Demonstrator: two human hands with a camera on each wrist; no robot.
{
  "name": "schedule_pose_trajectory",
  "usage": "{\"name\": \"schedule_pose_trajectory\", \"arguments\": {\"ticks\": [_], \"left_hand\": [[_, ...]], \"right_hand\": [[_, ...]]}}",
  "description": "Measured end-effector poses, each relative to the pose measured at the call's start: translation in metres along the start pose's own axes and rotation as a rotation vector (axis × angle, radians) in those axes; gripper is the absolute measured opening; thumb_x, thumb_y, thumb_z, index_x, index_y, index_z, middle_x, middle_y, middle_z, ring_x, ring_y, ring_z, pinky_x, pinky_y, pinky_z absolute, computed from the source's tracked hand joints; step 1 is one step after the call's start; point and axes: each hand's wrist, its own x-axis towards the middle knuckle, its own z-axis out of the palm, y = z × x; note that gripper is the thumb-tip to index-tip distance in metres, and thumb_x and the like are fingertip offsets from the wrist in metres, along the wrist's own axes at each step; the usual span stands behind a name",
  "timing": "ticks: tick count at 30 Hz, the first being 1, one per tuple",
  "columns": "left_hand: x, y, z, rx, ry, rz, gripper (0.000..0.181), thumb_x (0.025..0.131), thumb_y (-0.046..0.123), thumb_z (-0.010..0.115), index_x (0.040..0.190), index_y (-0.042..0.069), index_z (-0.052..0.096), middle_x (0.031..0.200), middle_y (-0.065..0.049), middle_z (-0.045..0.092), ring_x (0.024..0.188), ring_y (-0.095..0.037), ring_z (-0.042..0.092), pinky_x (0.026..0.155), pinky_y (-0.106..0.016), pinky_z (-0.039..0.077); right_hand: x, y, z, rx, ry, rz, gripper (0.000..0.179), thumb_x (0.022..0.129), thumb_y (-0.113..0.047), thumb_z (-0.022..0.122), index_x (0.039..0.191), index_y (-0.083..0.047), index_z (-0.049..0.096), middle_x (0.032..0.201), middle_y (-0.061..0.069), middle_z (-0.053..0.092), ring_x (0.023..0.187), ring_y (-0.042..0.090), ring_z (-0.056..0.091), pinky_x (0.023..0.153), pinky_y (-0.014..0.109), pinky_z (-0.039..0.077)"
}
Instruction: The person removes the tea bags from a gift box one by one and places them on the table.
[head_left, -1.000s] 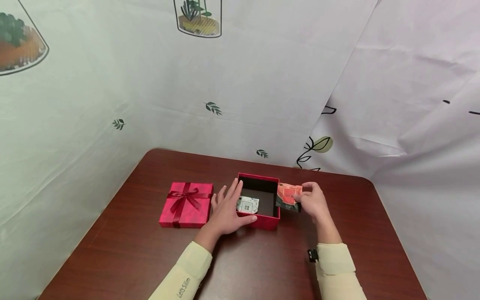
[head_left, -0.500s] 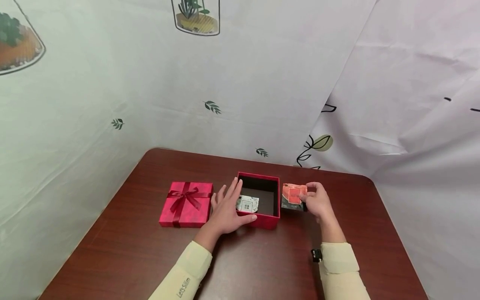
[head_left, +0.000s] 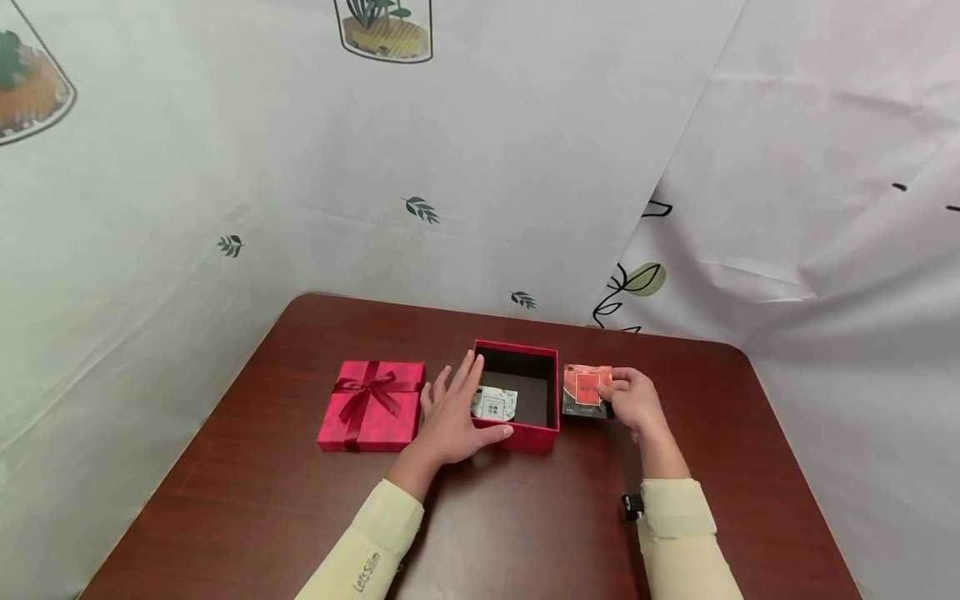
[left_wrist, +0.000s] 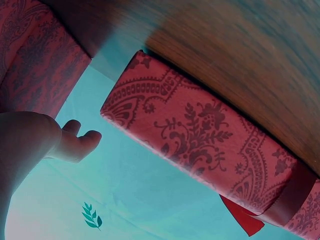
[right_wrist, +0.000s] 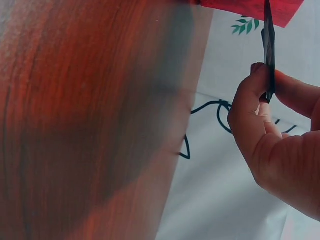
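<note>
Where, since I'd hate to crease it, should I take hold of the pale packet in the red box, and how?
Probably pinch the pale packet by its right edge, coming from above and the right: open space shows beside that edge, while the left hand crowds the left wall of the red box.

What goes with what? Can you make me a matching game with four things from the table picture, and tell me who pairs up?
Things:
1. Orange packet
2. Lid
3. White packet
4. Left hand

Clues:
A. lying inside the box
B. fingers spread, at the box's left edge
C. pinched by the right hand
D. topped with a ribbon bow

Right pairs: 1-C, 2-D, 3-A, 4-B.
</note>
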Motion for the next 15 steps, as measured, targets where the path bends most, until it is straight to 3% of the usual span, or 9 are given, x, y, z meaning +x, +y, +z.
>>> {"name": "schedule_pose_trajectory", "arguments": {"ticks": [7,15], "left_hand": [[0.001,0.000,0.000,0.000,0.013,0.015,0.119,0.070,0.063,0.080,0.162,0.025,0.016,0.167,0.011,0.003,0.147,-0.036,0.010,0.110,-0.066,0.001],[0.002,0.000,0.001,0.005,0.006,0.013,0.119,0.070,0.064,0.080,0.162,0.026,0.015,0.167,0.012,0.002,0.147,-0.036,0.009,0.109,-0.067,0.001]], "right_hand": [[0.007,0.008,-0.002,0.081,-0.051,0.003,0.045,0.100,-0.011,0.061,0.138,0.001,0.041,0.113,0.019,0.058,0.079,0.018,0.059,0.067,0.035,0.056],[0.012,0.014,-0.002,0.108,-0.068,0.011,0.045,0.101,-0.011,0.061,0.138,-0.001,0.039,0.118,0.022,0.055,0.083,0.021,0.059,0.069,0.039,0.058]]}}
